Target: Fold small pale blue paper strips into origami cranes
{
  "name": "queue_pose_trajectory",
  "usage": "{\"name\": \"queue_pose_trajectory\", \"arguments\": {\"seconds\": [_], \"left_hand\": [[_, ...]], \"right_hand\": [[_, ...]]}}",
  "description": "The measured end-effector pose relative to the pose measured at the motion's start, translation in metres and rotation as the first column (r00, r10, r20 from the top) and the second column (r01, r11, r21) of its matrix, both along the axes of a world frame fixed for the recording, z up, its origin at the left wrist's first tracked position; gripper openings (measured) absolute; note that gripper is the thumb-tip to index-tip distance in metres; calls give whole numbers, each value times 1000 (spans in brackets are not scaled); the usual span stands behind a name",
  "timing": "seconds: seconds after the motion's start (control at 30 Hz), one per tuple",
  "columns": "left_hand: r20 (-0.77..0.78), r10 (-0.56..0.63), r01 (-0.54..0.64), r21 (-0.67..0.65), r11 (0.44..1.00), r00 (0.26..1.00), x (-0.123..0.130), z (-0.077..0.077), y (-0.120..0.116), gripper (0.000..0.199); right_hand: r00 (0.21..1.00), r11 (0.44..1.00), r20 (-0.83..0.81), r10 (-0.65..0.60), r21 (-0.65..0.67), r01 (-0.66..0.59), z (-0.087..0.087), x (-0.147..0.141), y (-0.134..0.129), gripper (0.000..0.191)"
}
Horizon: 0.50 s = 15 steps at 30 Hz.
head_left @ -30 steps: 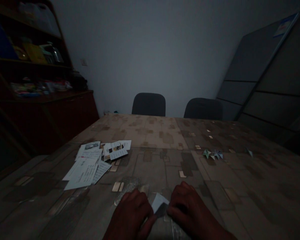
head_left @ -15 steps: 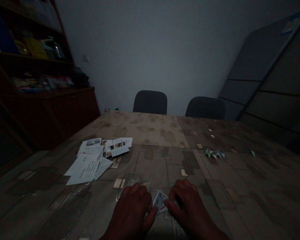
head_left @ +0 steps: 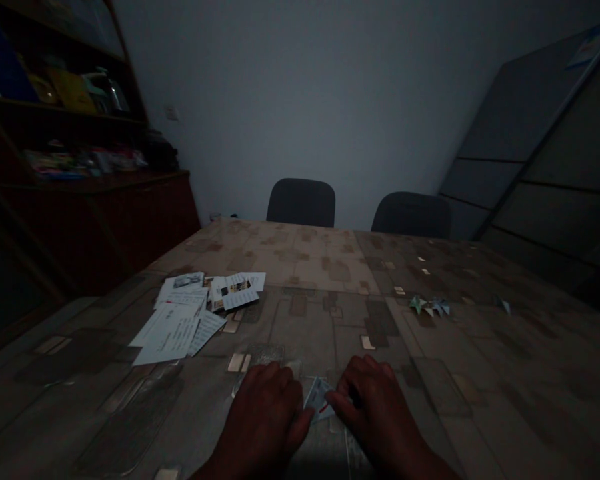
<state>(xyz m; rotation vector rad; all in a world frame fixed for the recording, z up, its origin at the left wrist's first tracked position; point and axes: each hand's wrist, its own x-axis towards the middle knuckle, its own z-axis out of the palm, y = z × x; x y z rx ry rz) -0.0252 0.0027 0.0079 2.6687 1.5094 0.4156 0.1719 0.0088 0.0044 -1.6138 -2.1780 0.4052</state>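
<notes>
Between my two hands, at the near edge of the table, is a small folded piece of paper (head_left: 319, 399), pale with a red mark and roughly triangular. My left hand (head_left: 270, 413) pinches its left side, thumb on the near corner and fingers curled. On the right side, my right hand (head_left: 373, 403) grips the paper between thumb and curled fingers. The undersides of the fingers are hidden. A few small folded paper shapes (head_left: 429, 306) stand farther off to the right, and one more folded paper piece (head_left: 505, 306) lies beyond them.
A loose pile of printed paper sheets (head_left: 173, 327) lies at the left on the patterned tablecloth (head_left: 300, 333). Two dark chairs (head_left: 301, 202) stand at the far side by the wall. A wooden cabinet (head_left: 140, 207) with filled shelves is at the left.
The paper's face looks flatter and smoother, where a raised fold showed before. Both hands keep hold of it and have shifted only slightly.
</notes>
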Motion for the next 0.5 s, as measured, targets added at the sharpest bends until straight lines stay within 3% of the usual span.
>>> {"name": "queue_pose_trajectory", "arguments": {"seconds": [0.27,0.5], "left_hand": [[30,19,-17,-48,999,999,-2,2,2,10],[80,23,-27,50,998,997,-7,-5,-3,10]], "right_hand": [[999,999,-6,-34,28,34,-1,-1,0,18],[999,999,1,-35,11,35,2,-3,1,18]]}}
